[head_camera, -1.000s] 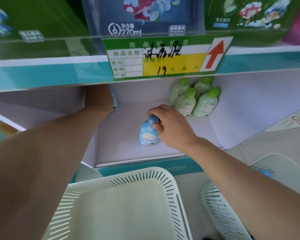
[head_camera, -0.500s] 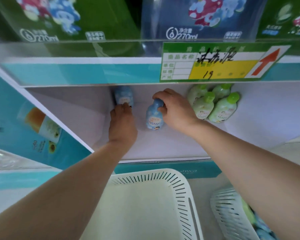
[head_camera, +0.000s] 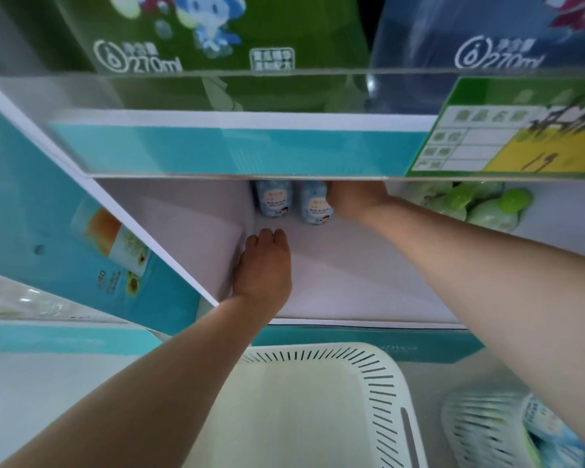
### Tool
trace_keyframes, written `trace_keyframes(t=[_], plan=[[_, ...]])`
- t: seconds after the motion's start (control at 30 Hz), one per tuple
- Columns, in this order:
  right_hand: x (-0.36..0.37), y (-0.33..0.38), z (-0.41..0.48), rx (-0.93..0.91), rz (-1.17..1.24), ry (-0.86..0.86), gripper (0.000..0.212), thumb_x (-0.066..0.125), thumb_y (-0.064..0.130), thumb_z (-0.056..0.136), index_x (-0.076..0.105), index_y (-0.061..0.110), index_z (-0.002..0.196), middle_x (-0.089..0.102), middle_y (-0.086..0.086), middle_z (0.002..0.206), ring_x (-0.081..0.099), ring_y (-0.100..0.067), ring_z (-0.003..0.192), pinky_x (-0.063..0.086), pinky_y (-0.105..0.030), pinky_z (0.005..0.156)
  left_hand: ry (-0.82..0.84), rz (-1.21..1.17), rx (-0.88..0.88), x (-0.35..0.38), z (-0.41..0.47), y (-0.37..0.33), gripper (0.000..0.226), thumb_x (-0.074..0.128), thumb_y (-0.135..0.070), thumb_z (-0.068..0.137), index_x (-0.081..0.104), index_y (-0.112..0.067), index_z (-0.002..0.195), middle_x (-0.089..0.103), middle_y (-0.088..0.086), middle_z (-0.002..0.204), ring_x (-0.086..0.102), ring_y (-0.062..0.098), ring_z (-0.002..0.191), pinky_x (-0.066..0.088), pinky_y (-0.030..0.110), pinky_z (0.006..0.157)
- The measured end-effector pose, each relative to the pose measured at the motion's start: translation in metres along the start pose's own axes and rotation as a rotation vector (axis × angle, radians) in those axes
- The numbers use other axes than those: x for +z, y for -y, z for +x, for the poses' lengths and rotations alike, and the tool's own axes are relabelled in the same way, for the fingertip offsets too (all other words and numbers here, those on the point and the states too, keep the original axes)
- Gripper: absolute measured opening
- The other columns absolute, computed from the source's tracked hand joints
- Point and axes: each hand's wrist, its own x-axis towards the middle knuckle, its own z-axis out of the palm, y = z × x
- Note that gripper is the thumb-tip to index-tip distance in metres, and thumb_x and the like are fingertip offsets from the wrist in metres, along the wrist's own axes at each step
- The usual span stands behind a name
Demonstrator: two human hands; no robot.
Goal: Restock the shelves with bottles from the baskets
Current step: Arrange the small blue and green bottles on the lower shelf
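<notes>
The left hand (head_camera: 264,265) lies palm down and empty on the white shelf (head_camera: 352,275). Just beyond its knuckles stands a blue bottle (head_camera: 273,201), and a second blue bottle (head_camera: 315,207) stands beside that one. The right hand (head_camera: 353,197) is against this second bottle's upper part, its fingers hidden under the shelf edge above. Green bottles (head_camera: 480,207) cluster to the right of the right hand. A white basket (head_camera: 379,376) sits below both forearms.

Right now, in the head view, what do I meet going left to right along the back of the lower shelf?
left blue bottle → right blue bottle → right hand, right up against that bottle → green bottles. The left hand sits nearer and overlaps the first bottle's position, so it is left out.
</notes>
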Motion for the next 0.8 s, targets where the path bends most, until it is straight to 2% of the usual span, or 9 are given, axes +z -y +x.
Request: trace_keyframes(t=[0.07, 0.3, 0.43, 0.53, 0.63, 0.73, 0.8], plan=[[0.0, 0.002, 0.004, 0.0, -0.044, 0.058, 0.032, 0.037, 0.013, 0.098, 0.049, 0.009, 0.128, 0.046, -0.012, 0.138, 0.04, -0.027, 0.127, 0.031, -0.029, 0.102, -0.001, -0.005, 0.009, 0.001, 0.0, 0.001, 0.041, 0.056, -0.021, 0.089, 0.04, -0.01, 0.125, 0.048, 0.01, 0.122, 0.049, 0.026, 0.112, 0.042, 0.032, 0.091], [-0.002, 0.002, 0.01, 0.0, -0.049, 0.042, 0.033, 0.034, 0.012, 0.1, 0.05, 0.006, 0.127, 0.047, -0.013, 0.138, 0.041, -0.028, 0.127, 0.033, -0.034, 0.107, -0.002, 0.002, 0.033, 0.001, -0.001, 0.002, 0.041, 0.057, -0.021, 0.088, 0.04, -0.01, 0.125, 0.048, 0.01, 0.122, 0.049, 0.026, 0.111, 0.04, 0.032, 0.091], [0.0, 0.005, 0.011, -0.009, 0.005, -0.046, 0.032, 0.039, 0.017, 0.1, 0.05, 0.009, 0.129, 0.047, -0.011, 0.139, 0.041, -0.027, 0.129, 0.033, -0.034, 0.108, 0.007, 0.005, 0.037, -0.001, -0.001, 0.002, 0.043, 0.057, -0.02, 0.088, 0.039, -0.01, 0.126, 0.048, 0.01, 0.123, 0.049, 0.026, 0.112, 0.041, 0.032, 0.09], [-0.001, 0.002, 0.005, -0.015, -0.065, 0.028, 0.033, 0.04, 0.019, 0.1, 0.05, 0.008, 0.13, 0.047, -0.012, 0.14, 0.041, -0.029, 0.129, 0.034, -0.034, 0.105, 0.012, -0.003, 0.037, -0.003, 0.0, 0.002, 0.044, 0.058, -0.02, 0.088, 0.039, -0.01, 0.126, 0.048, 0.01, 0.122, 0.048, 0.025, 0.112, 0.042, 0.032, 0.09], [-0.008, -0.003, -0.011, -0.004, -0.085, 0.001, 0.037, 0.048, 0.018, 0.096, 0.047, 0.01, 0.132, 0.046, -0.013, 0.14, 0.044, -0.031, 0.128, 0.038, -0.033, 0.099, 0.029, -0.014, 0.039, -0.006, -0.001, 0.0, 0.043, 0.057, -0.018, 0.088, 0.04, -0.01, 0.126, 0.049, 0.009, 0.123, 0.048, 0.025, 0.113, 0.04, 0.031, 0.093], [-0.02, -0.011, -0.042, -0.1, -0.121, -0.032, 0.049, 0.054, 0.015, 0.091, 0.041, 0.015, 0.139, 0.046, -0.014, 0.139, 0.047, -0.035, 0.123, 0.044, -0.039, 0.096, 0.074, -0.078, 0.025, -0.014, -0.004, -0.005, 0.044, 0.056, -0.014, 0.088, 0.04, -0.009, 0.128, 0.047, 0.011, 0.125, 0.045, 0.027, 0.115, 0.039, 0.033, 0.097], [-0.029, -0.021, -0.066, -0.145, -0.153, -0.003, 0.049, 0.055, 0.015, 0.09, 0.044, 0.016, 0.137, 0.048, -0.014, 0.132, 0.051, -0.035, 0.116, 0.047, -0.041, 0.09, 0.09, -0.109, 0.035, -0.02, -0.007, -0.012, 0.043, 0.056, -0.011, 0.088, 0.041, -0.008, 0.128, 0.047, 0.012, 0.125, 0.045, 0.028, 0.116, 0.039, 0.033, 0.098]])
